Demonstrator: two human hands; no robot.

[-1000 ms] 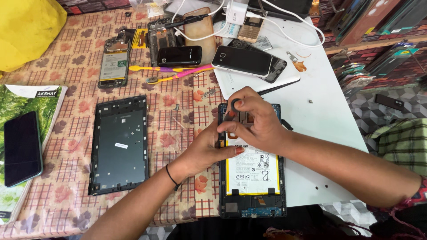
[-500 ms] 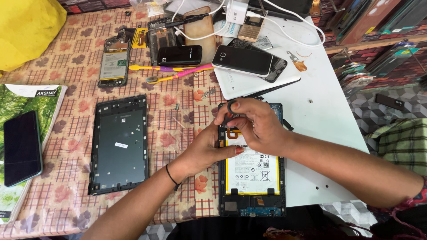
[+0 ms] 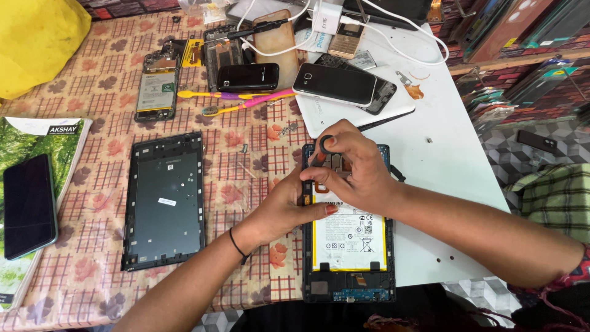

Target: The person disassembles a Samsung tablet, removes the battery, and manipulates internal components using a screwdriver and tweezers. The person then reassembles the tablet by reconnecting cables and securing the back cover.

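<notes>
Head view shows the opened tablet (image 3: 348, 246) at the table's near edge, its back cover (image 3: 163, 200) already off and lying left. Right hand (image 3: 353, 169) pinches a screwdriver (image 3: 322, 149) upright over the board's upper part; left hand (image 3: 289, 206) grips the tablet's left rim, and the battery (image 3: 350, 237) is still seated.

Both forearms are bare. The left hand (image 3: 289, 206) has a thin black band round its wrist and red-painted nails; the right hand (image 3: 356, 172) has a reddish patterned sleeve edge way up by the elbow.

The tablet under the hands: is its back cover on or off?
Off. The tablet lies face down with its yellow-edged battery and circuit board exposed, while the detached back cover lies apart on the tablecloth to its left.
</notes>
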